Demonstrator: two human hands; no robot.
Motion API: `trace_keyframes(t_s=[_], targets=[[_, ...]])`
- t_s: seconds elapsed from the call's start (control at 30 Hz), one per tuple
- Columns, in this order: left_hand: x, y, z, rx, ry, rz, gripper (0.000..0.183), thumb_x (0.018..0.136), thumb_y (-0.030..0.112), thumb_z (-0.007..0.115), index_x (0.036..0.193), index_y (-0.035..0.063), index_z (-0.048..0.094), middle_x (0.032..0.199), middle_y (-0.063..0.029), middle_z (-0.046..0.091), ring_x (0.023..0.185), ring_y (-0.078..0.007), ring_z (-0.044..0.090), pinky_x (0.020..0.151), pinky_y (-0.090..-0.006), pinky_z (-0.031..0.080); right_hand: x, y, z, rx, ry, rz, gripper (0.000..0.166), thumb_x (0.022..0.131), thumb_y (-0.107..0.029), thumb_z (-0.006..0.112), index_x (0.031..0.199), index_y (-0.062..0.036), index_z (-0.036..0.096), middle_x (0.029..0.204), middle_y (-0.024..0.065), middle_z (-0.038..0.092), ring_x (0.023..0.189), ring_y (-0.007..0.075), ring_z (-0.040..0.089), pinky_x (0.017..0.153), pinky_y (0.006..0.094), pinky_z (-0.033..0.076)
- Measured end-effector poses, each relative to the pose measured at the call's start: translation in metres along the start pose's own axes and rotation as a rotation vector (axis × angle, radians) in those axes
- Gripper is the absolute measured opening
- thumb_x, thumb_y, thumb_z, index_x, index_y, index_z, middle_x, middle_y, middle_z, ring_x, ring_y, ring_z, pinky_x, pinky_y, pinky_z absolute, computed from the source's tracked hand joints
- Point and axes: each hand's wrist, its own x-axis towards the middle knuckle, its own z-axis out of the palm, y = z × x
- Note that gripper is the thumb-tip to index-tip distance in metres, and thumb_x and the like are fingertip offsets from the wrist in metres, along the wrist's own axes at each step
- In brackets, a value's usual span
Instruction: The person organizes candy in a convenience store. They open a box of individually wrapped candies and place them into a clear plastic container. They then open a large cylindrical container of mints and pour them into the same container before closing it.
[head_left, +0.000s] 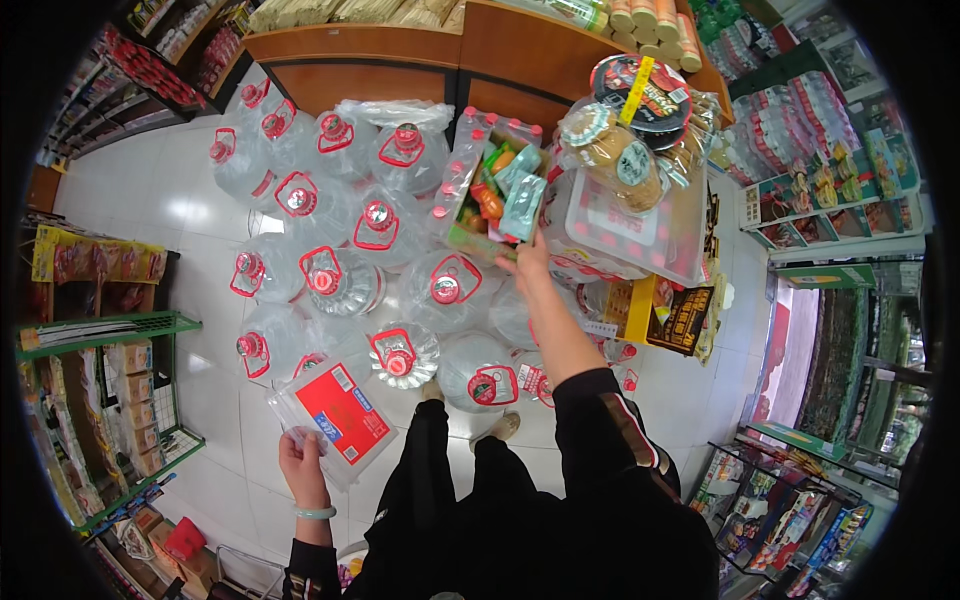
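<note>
My left hand (304, 457) pinches the near edge of a clear plastic container or lid (337, 420) with a red label, held out over the floor at the lower left. My right hand (529, 259) is at the near corner of an open carton (476, 240) of small wrapped snacks in orange, green and pale blue packets (523, 206). Its fingers are at the carton's edge; how firmly they grip it cannot be told. Small bottles with pink caps (452, 176) stand around the carton. To its right, a clear lidded tub (622, 225) bears bagged round bread (637, 180) and instant noodle bowls (641, 94).
Large water bottles with red handles (446, 289) crowd the floor ahead, close to my feet. A wooden counter (360, 45) stands behind them. A green wire shelf (112, 326) is on the left; a yellow display box (639, 311) juts out on the right, and a wire rack (780, 510) is at the lower right.
</note>
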Motion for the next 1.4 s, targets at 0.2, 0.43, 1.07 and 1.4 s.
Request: trace_keyframes(t_s=[0.2, 0.43, 1.07, 1.4], targets=[[0.026, 0.005, 0.023, -0.086, -0.144, -0.014, 0.008, 0.089, 0.006, 0.058, 0.092, 0.0033, 0.051, 0.083, -0.0008, 0.054, 0.069, -0.0078, 0.051, 0.063, -0.0218, 0.043, 0.037, 0.055, -0.022, -0.853, 0.235, -0.322, 0.067, 0.078, -0.009, 0.061, 0.139, -0.0094, 0.035, 0.116, 0.0199, 0.058, 0.102, 0.0292, 0.059, 0.09, 0.0369, 0.046], [0.032, 0.006, 0.077, -0.112, -0.284, 0.064, 0.013, 0.087, 0.005, 0.061, 0.094, 0.0013, 0.05, 0.082, -0.0004, 0.051, 0.073, -0.008, 0.053, 0.065, -0.022, 0.047, -0.209, 0.016, 0.019, -0.676, -0.641, -0.02, 0.104, 0.071, -0.029, 0.08, 0.149, -0.0084, 0.015, 0.141, 0.0175, 0.037, 0.127, 0.0265, 0.041, 0.103, 0.0359, 0.035], [-0.063, 0.061, 0.131, -0.184, -0.443, 0.327, 0.017, 0.085, 0.005, 0.062, 0.098, -0.0011, 0.053, 0.082, -0.0052, 0.059, 0.069, -0.0093, 0.056, 0.062, -0.0251, 0.048, -0.305, -0.003, -0.031, -0.475, -0.484, -0.153, 0.118, 0.064, -0.033, 0.083, 0.145, 0.0052, 0.006, 0.136, 0.0229, 0.037, 0.122, 0.0284, 0.046, 0.095, 0.0361, 0.045], [-0.091, 0.072, 0.114, 0.062, -0.299, 0.655, 0.02, 0.081, 0.004, 0.062, 0.099, -0.0004, 0.053, 0.078, -0.0139, 0.056, 0.064, -0.0244, 0.056, 0.06, -0.0336, 0.046, -0.334, -0.012, -0.049, -0.412, -0.404, -0.292, 0.109, 0.07, -0.022, 0.079, 0.147, -0.0002, 0.005, 0.132, 0.0221, 0.043, 0.115, 0.0265, 0.051, 0.094, 0.036, 0.044]])
